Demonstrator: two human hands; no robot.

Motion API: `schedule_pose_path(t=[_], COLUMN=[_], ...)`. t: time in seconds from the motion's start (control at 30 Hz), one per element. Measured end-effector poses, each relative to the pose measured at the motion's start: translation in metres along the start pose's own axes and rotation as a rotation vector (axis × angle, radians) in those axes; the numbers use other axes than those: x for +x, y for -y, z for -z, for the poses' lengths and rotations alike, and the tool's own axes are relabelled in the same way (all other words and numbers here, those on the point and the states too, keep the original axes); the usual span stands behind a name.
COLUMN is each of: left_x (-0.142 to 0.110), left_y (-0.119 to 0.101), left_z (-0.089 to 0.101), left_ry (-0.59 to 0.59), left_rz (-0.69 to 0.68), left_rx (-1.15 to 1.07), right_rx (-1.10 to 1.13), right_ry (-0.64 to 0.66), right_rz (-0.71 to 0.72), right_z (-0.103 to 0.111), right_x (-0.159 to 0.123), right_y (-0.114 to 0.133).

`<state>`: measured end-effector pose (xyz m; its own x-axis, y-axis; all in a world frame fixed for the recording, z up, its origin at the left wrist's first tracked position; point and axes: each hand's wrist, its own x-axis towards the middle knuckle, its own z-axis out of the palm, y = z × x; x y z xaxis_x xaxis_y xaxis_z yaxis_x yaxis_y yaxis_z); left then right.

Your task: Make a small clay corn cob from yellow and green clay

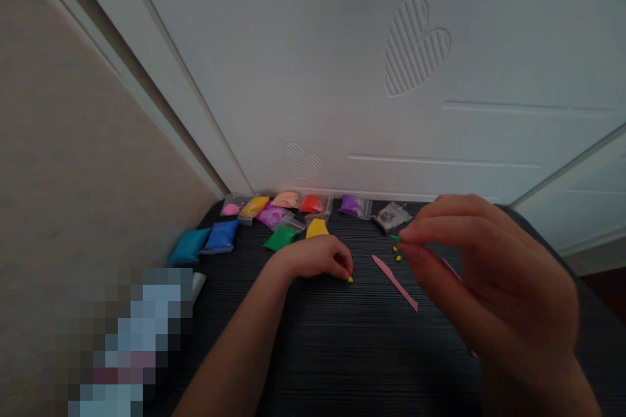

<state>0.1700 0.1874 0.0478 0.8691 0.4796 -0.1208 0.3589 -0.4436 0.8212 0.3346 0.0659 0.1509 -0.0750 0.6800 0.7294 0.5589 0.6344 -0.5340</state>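
Observation:
My left hand rests low over the dark table, thumb and fingertips pinched on a small yellow clay piece with a trace of green. Closer to the camera, my right hand is raised, its thumb and forefinger closed on a thin green bit of clay. Just beyond those fingertips lie a few tiny yellow-and-green clay pieces. Between the two hands a pink plastic modelling knife lies flat. Another slim pink tool is mostly hidden behind my right hand.
Bags of coloured clay line the table's back, including green, yellow, red, purple and grey. Blue and teal packs sit left. A white panel with hearts stands behind; a blurred object is at left.

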Motion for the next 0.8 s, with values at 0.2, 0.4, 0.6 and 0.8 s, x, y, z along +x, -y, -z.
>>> schedule_pose_path(t=[0.2, 0.4, 0.6, 0.8], left_x=[-0.022, -0.053, -0.06, -0.06], left_y=[-0.039, -0.074, -0.095, -0.1], left_z=[0.027, 0.037, 0.034, 0.032], left_ry=[-0.066, -0.232, -0.242, -0.26], left_rz=[-0.072, -0.285, -0.461, -0.462], left_rx=[-0.119, -0.152, -0.207, -0.221], right_rx=[0.047, 0.105, 0.19, 0.204], right_ry=[0.197, 0.414, 0.447, 0.479], right_rz=[-0.112, -0.194, -0.238, -0.215], right_z=[0.006, 0.008, 0.01, 0.014], right_x=[0.0, 0.002, 0.005, 0.005], right_y=[0.003, 0.009, 0.01, 0.008])
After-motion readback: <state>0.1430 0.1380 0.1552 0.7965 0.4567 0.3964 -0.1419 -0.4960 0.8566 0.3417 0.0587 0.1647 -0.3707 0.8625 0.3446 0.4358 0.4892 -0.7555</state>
